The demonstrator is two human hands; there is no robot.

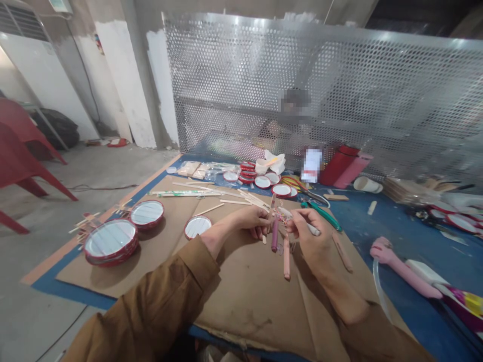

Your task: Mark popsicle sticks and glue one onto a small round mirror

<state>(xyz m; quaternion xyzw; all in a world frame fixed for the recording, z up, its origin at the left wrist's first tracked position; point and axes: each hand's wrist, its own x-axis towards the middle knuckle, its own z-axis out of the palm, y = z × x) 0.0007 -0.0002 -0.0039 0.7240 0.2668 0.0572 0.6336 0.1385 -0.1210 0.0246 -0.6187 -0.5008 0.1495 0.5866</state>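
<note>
My left hand (252,221) is closed in a pinch on a thin wooden stick (272,202) with a dark pink tube (274,236) hanging below it. My right hand (307,232) is closed around a small white pen-like tool (312,230), its tip at a speckled patch beside the stick. Both hands hover over a brown cardboard sheet (241,296). A pink stick (287,257) lies on the cardboard just under them.
Red-rimmed round mirrors lie at the left (110,240) and in a cluster at the back (264,181). Loose wooden sticks (234,197), green-handled pliers (322,213), a pink glue gun (400,266) and a red canister (339,165) sit around. Behind a perforated metal screen (339,100) sits another person.
</note>
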